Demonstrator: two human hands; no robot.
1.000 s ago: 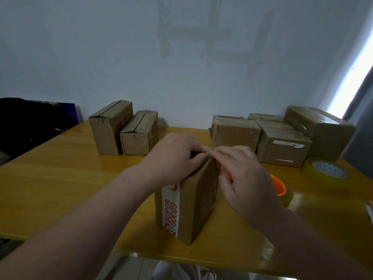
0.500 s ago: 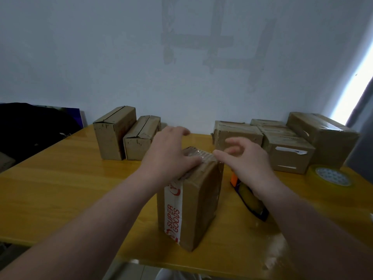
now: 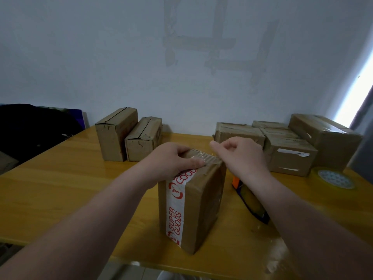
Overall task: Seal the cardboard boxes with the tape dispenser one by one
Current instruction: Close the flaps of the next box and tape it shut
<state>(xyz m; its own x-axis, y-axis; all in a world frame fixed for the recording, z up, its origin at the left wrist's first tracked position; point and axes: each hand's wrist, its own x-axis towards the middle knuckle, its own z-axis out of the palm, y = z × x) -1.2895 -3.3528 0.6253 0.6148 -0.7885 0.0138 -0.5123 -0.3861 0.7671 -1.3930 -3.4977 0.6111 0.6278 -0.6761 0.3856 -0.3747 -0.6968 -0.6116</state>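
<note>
Well, from my seat the left hand [image 3: 171, 160] sits on top of the box [image 3: 193, 209]. Its fingers curl over the far left edge and its thumb [image 3: 194, 163] lies flat along the near edge, so it grips the top. My right hand [image 3: 244, 158] hangs just beside the box's upper right corner, fingers curled in, tips pointing left. I cannot tell whether they pinch anything.

The box stands upright near the front edge of the table [image 3: 60, 188]. One white strip [image 3: 174, 219] printed SUPER GOODS in red runs up its near face and over the top, and wrinkled clear tape [image 3: 203, 155] crosses the top. One dispenser [image 3: 251, 205], orange and dark blue, lies just right of the box, partly under my right forearm. One roll [image 3: 334, 178] lies flat at the far right.

At the back left I count a pair [image 3: 113, 142] of boxes, side by side and touching. At the back right is a cluster [image 3: 290, 156] of five, packed tight, the rear ones partly hidden. That makes eight boxes in all.

The table is glossy yellow wood. Behind it is a pale grey wall [image 3: 101, 57] with darker crossed marks, with a dark bundle [image 3: 30, 128] at the left and bright daylight [image 3: 359, 93] at the right
</note>
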